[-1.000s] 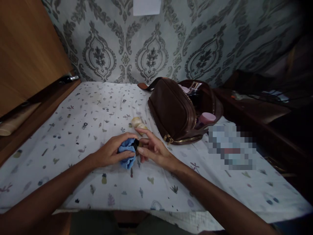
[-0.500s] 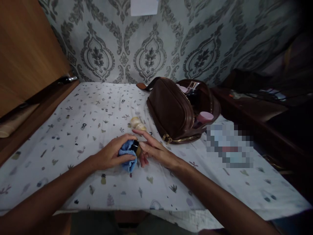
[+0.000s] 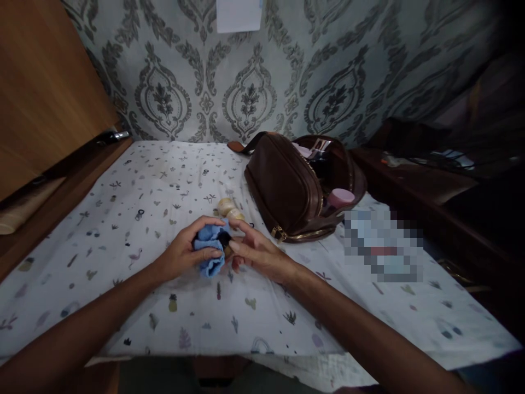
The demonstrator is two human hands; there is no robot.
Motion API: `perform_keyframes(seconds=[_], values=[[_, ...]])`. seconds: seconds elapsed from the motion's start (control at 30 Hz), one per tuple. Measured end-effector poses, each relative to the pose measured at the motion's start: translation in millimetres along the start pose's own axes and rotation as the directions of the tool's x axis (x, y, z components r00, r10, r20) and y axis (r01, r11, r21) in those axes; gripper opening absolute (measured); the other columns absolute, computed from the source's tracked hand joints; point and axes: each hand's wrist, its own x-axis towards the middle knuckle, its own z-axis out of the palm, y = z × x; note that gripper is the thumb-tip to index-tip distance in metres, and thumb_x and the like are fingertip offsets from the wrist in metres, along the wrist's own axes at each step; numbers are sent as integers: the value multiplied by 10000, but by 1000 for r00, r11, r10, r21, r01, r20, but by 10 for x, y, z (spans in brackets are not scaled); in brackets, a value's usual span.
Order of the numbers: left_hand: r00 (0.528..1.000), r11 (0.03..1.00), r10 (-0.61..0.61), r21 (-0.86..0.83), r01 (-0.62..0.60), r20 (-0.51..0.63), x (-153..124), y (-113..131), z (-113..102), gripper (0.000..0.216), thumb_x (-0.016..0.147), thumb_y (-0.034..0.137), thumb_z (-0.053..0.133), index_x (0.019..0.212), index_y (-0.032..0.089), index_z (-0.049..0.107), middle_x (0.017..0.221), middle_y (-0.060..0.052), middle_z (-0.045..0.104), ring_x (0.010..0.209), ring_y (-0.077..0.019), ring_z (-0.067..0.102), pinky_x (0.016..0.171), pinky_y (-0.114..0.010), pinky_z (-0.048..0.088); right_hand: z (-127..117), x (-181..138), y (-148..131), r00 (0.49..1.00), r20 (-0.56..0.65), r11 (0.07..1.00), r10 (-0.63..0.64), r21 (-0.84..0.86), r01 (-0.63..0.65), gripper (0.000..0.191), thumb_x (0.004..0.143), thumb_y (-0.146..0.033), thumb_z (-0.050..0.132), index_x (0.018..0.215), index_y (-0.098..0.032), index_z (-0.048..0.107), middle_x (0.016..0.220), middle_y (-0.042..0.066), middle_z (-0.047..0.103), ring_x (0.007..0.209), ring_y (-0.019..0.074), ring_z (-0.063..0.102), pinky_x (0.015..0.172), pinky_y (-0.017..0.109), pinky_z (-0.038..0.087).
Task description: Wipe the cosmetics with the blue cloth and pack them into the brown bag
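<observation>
Blue cloth (image 3: 208, 239) inside left hand (image 3: 180, 249), around dark jar (image 3: 225, 240)

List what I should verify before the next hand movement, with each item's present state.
1. Left hand grips the blue cloth: ok, cloth bunched between thumb and fingers.
2. Right hand is at the black-and-amber jar: ok, fingers at its exposed end.
3. Jar is fully closed: cannot tell, cloth and fingers hide most of it.
4. Right hand is clear of the pale-yellow containers: cannot tell, its fingertips nearly overlap them.
5. Brown bag is zipped: not ok, it gapes open.
</observation>
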Motion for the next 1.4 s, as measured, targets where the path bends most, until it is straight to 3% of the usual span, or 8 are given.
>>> perform_keyframes(seconds=[0.2, 0.37, 0.5, 0.67, 0.93, 1.13, 1.4], values=[[994, 988, -68, -146, 54, -91, 39, -18, 15, 422, 714, 380, 775, 1076, 208, 644, 947, -18, 669, 790, -181, 615, 689, -267, 485, -5, 31, 27, 999, -33, 995, -14, -96, 11, 816, 743, -406, 837, 1396, -258, 371, 875, -13, 658, 738, 141, 693, 544, 209, 489], [990, 989, -106, -113, 95, -93, 57, 2, 27, 401, 726, 424, 737, 1041, 192, 646, 913, -23, 657, 818, -196, 591, 743, -288, 476, -10, 19, -4, 990, -107, 983, -87, -174, 67, 890, 693, -329, 875, 1408, -295, 346, 827, -65, 574, 590, 69, 554, 480, 177, 441], [988, 990, -111, -95, 101, -110, 68, -1, 47, 378, 741, 450, 695, 1004, 186, 636, 853, -17, 632, 786, -190, 571, 729, -291, 460, 18, -5, -26, 987, -88, 970, -138, -213, 117, 804, 697, -276, 869, 1382, -307, 449, 850, -52, 548, 651, 81, 560, 543, 202, 490], [978, 995, -82, -75, 69, -190, 53, 11, 72, 372, 742, 476, 687, 965, 185, 622, 789, 2, 606, 710, -168, 544, 669, -272, 438, 38, 3, -7, 992, -79, 985, -96, -151, 83, 584, 674, -292, 879, 1199, -262, 625, 854, -40, 583, 726, 102, 607, 630, 250, 546], [963, 999, -17, -42, 5, -270, 20, 21, 141, 382, 812, 579, 621, 830, 200, 570, 691, 20, 553, 626, -143, 496, 601, -258, 422, 47, 22, -18, 998, -47, 997, 31, -63, -34, 560, 638, -323, 904, 1115, -192, 640, 797, -38, 656, 676, 109, 661, 597, 233, 532], [963, 996, -14, -87, -10, -270, 20, 40, 159, 290, 805, 458, 657, 743, 198, 544, 670, 31, 562, 623, -129, 501, 587, -233, 416, 64, 32, -14, 998, -40, 998, 41, -35, -43, 594, 606, -345, 919, 1093, -191, 618, 829, -37, 682, 625, 112, 691, 581, 236, 541], [932, 994, -83, -100, 50, -352, 50, 15, 136, 216, 716, 347, 692, 830, 199, 582, 719, 31, 620, 644, -135, 547, 606, -230, 446, 67, 53, 5, 999, -43, 1000, 26, -6, -27, 564, 620, -380, 908, 1073, -177, 641, 857, -7, 723, 690, 143, 720, 610, 244, 561]])
